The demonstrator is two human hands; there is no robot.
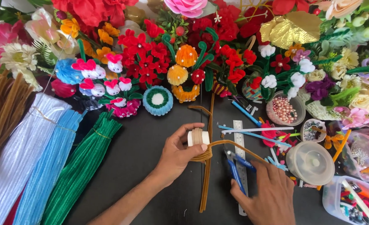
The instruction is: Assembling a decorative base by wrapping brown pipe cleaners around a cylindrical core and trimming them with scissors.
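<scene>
Brown pipe cleaners (206, 166) are lying across the black table (138, 158), and I am wrapping them around a small white spool (198, 137) pinched in my closed left hand (179, 153). My right hand (264, 193) is closing its fingers around blue-handled pliers (235, 166), resting beside a steel ruler (239, 137).

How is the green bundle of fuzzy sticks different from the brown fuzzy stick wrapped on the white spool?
The green bundle holds many sticks lying straight and tied together, untouched on the table. The brown stick is looped around the white spool, which the left hand grips, and its ends trail loose. The right hand rests on blue-handled pliers. Both look fuzzy and thin.
</scene>
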